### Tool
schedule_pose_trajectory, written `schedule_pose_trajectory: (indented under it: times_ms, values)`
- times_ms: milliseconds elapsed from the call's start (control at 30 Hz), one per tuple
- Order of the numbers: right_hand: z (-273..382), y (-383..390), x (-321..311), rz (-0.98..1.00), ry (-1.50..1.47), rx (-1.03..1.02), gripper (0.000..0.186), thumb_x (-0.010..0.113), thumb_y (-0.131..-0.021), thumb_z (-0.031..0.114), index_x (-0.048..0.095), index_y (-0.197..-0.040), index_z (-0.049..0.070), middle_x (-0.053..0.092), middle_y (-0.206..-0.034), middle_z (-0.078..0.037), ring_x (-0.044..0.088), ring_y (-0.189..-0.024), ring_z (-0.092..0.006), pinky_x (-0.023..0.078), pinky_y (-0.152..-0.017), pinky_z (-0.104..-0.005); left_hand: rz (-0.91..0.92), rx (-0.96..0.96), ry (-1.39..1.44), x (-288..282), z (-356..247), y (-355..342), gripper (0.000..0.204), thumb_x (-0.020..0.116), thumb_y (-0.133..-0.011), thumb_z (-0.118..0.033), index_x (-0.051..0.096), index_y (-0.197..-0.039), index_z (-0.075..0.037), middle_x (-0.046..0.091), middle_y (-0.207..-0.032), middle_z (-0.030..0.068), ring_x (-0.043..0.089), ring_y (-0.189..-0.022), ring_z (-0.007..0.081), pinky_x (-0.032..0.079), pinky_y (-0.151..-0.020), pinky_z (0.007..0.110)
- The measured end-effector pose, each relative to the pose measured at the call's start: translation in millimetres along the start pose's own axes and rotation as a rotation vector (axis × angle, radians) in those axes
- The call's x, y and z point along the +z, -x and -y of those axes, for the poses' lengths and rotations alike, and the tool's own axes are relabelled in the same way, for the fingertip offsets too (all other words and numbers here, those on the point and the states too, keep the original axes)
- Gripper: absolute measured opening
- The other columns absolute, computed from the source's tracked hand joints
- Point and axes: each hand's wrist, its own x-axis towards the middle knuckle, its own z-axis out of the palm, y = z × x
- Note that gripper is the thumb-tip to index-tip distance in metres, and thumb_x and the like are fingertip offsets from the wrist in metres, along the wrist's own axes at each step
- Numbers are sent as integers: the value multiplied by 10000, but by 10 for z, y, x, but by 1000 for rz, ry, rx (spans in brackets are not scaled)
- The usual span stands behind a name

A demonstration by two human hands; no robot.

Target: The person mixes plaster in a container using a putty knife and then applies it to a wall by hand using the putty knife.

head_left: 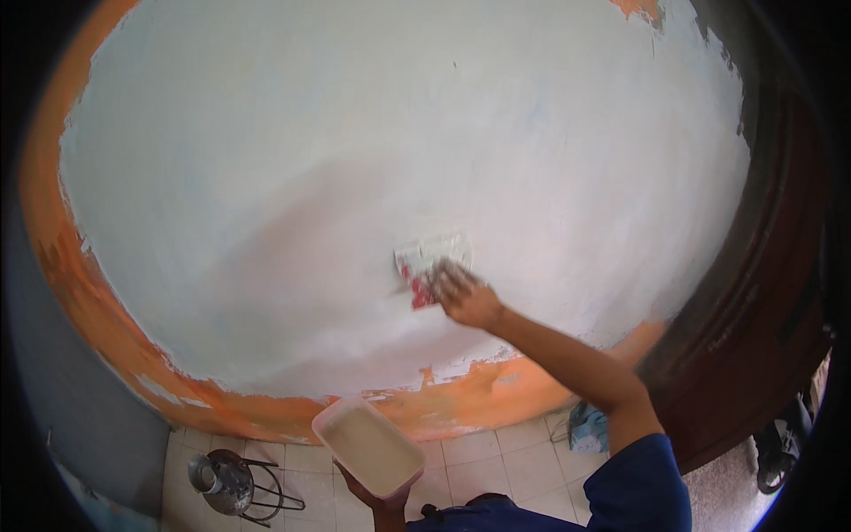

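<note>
My right hand (464, 293) is closed on a wide putty spreader (434, 248), whitish with red patches. Its blade lies against the wall (266, 133), where a pale whitish coat covers most of the surface. Ragged orange paint (275, 415) shows around the coat's edges. Lower down, my left hand (383, 501) grips a rectangular plastic tub (370, 452) from beneath, with its fingers partly hidden. Smooth cream-coloured paste fills the inside of the tub.
On the tiled floor (470, 459) at lower left stands a dark round stool (232, 488) with a metal pot (206, 476) on it. A bluish bag (588, 428) sits near the wall's foot. To the right are a dark reddish door (753, 355) and a wheel (773, 474).
</note>
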Motion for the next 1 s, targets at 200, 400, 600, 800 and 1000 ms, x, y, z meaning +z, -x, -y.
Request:
schedule_pose_trajectory:
  times_ms: [200,400,600,800,1000]
  values:
    - [-334,-32,-421,-147,-211,131,403,621,-619,27,651,-1020,46,651,-1087,-103,640,-1013,-262,569,-790,-387,-54,175,-275,62,-486,-126,987,882,-557,-328,381,-1368,-68,519,-1242,138,581,-1058,286,533,-836,423]
    - [-2456,-336,-1155,-502,323,425,366,615,-681,-67,649,-1015,79,671,-1015,-89,663,-874,-251,568,-684,-348,-77,-416,618,-183,-194,-32,884,698,-717,-571,364,-1420,-150,397,-1420,105,339,-1310,306,255,-1083,510]
    - [-1619,886,-283,-146,102,384,486,651,-606,-15,633,-1087,56,629,-1161,-124,587,-1157,-292,578,-768,-358,-99,-316,490,-124,45,48,841,687,-727,-515,347,-1401,-145,396,-1388,91,341,-1255,292,264,-1024,496]
    - [-750,1578,-380,38,-103,331,456,623,-628,24,634,-1082,69,635,-1093,-83,607,-1106,-281,577,-773,-355,-22,277,-453,123,196,251,783,835,-612,-247,448,-1256,-26,593,-1125,105,627,-942,235,538,-797,354]
    - [-2378,547,-1106,-361,250,471,506,611,-648,-19,625,-1141,95,647,-1116,-95,622,-1058,-273,571,-747,-359,-72,322,-540,456,209,315,842,849,-564,-275,453,-1268,-40,578,-1144,106,612,-975,257,526,-827,374]
